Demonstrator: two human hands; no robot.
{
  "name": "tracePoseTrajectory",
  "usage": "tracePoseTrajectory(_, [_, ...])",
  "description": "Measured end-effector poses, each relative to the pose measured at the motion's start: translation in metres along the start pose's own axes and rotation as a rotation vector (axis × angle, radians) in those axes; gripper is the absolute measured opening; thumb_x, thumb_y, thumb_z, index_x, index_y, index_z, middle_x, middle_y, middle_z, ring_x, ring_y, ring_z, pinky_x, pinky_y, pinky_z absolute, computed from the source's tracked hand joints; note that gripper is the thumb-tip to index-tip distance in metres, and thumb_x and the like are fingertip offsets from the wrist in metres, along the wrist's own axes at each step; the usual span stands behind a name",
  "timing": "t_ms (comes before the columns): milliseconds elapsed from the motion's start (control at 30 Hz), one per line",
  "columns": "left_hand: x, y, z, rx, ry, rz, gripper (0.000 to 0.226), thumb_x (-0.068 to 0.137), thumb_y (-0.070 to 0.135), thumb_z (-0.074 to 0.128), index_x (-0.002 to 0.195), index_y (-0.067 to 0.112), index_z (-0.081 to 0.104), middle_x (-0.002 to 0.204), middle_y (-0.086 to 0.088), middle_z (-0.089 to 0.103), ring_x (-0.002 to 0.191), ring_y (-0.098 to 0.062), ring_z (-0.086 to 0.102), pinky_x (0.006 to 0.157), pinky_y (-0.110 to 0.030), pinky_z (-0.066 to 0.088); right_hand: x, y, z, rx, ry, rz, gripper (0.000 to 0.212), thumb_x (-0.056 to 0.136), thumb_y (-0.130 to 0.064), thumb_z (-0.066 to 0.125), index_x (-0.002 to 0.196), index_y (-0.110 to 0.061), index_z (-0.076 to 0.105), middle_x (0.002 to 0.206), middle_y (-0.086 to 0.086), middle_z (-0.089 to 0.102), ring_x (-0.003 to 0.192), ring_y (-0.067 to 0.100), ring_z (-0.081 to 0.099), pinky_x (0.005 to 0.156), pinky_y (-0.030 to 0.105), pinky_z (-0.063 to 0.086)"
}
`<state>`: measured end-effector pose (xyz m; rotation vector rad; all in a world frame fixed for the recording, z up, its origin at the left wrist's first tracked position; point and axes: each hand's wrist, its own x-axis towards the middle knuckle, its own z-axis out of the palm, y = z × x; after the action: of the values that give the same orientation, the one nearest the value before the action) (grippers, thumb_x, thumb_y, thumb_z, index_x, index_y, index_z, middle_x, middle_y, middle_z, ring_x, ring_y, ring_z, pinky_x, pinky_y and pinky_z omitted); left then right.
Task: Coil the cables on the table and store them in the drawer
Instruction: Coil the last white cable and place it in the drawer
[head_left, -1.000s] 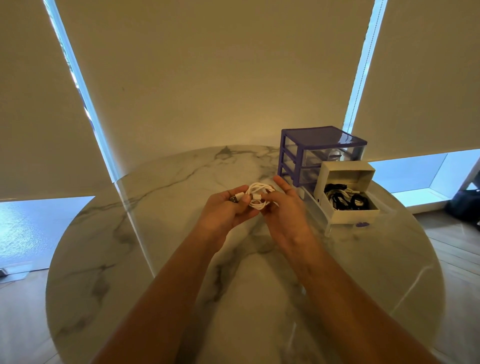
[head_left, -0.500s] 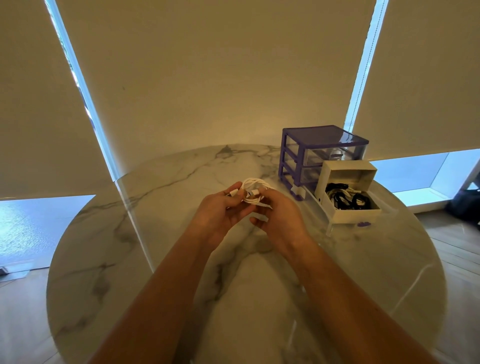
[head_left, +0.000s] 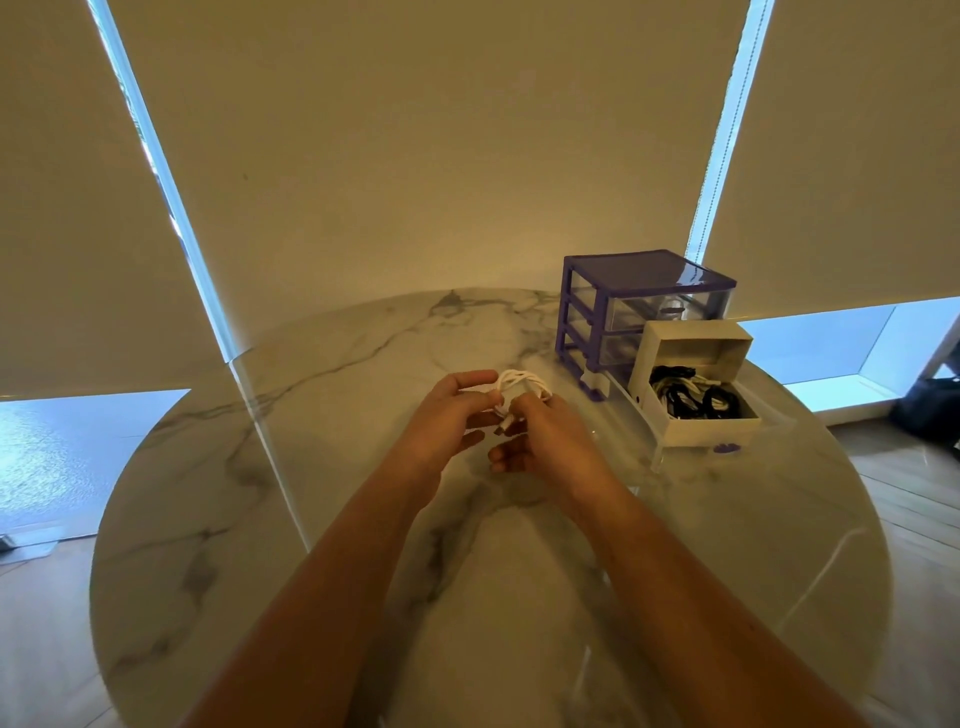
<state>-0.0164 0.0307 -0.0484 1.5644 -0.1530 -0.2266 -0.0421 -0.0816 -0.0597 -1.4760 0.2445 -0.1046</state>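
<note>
A white cable (head_left: 521, 383), wound into a small coil, is held above the middle of the round marble table (head_left: 260, 467). My left hand (head_left: 447, 421) grips the coil from the left, and my right hand (head_left: 540, 441) pinches it from the right near a plug end. To the right stands a purple drawer unit (head_left: 623, 312) with its clear bottom drawer pulled out. In that drawer sits a white box (head_left: 696, 384) holding coiled black and white cables (head_left: 691, 397).
Roller blinds cover the windows behind the table. A dark bag (head_left: 930, 410) lies on the wooden floor at the far right. The table's near edge lies under my forearms.
The head view has shifted slightly. My hands have kept turning the white coil between them, and its loops now stick up behind my fingers.
</note>
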Motion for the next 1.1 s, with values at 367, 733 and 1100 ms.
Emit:
tracePoseTrajectory(367, [0.002,0.002,-0.003,0.193,0.015,0.112,0.037,0.095,0.046,0.051,0.091,0.015,0.072,0.093,-0.008,0.071,0.091,-0.021,0.066,0.089,-0.037,0.051,-0.007,0.001,0.003,-0.415,0.047,-0.251,0.013,0.096,-0.022,0.052,0.096,-0.015,0.063,0.081,0.002,0.066,0.060,0.014,0.061,0.052,0.019,0.052])
tracePoseTrajectory(733, [0.007,0.001,-0.015,-0.215,0.060,0.002,0.030,0.096,0.034,0.054,0.082,0.013,0.071,0.082,-0.001,0.070,0.083,-0.012,0.066,0.087,-0.026,0.049,-0.006,-0.006,-0.002,-0.269,-0.073,-0.143,0.027,0.090,-0.022,0.065,0.115,-0.014,0.067,0.096,0.018,0.070,0.059,0.011,0.053,0.053,0.019,0.050])
tracePoseTrajectory(1100, [0.008,0.003,-0.022,-0.455,-0.013,0.002,0.026,0.098,0.032,0.051,0.094,0.015,0.071,0.084,0.003,0.070,0.082,-0.009,0.065,0.084,-0.024,0.049,-0.006,-0.004,-0.002,-0.171,-0.033,-0.236,0.023,0.089,-0.031,0.064,0.109,-0.021,0.070,0.076,-0.001,0.062,0.060,0.008,0.050,0.060,0.022,0.046])
